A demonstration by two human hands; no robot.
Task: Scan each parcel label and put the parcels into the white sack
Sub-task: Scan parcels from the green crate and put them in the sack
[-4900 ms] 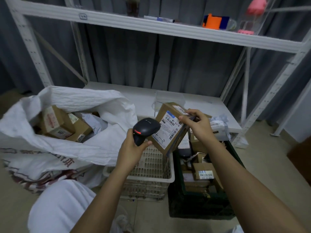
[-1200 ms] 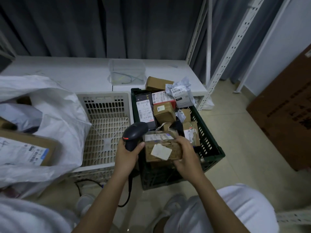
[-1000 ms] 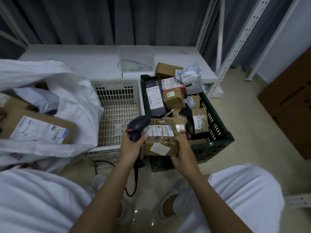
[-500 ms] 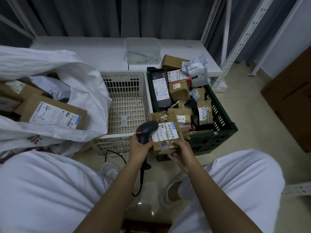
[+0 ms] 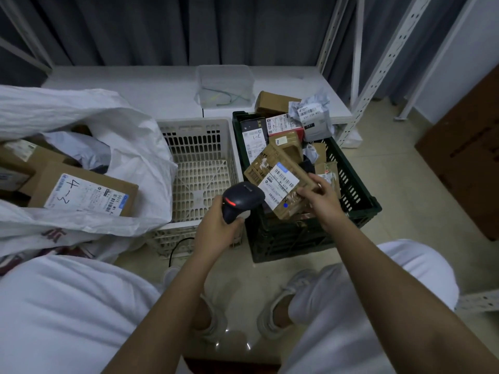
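Note:
My left hand (image 5: 216, 231) grips a black handheld scanner (image 5: 241, 198) with a red light on its head. It points at a brown cardboard parcel (image 5: 278, 182) with a white barcode label, which my right hand (image 5: 322, 201) holds tilted over the dark green crate (image 5: 359, 201). A blue dot shows on the parcel below the label. The crate holds several more parcels. The white sack (image 5: 129, 152) lies open at the left with parcels inside, one marked "4-3" (image 5: 83, 194).
A white slotted basket (image 5: 201, 168) stands between sack and crate. Behind is a low white shelf (image 5: 151, 87) with a clear plastic box (image 5: 225, 86). White rack uprights (image 5: 378, 63) rise at the right, and a large brown carton (image 5: 464, 157) stands on the floor.
The earlier parcel marked "4-3" now lies in the sack. My right hand has lifted another parcel from the crate and tilted its label toward the scanner.

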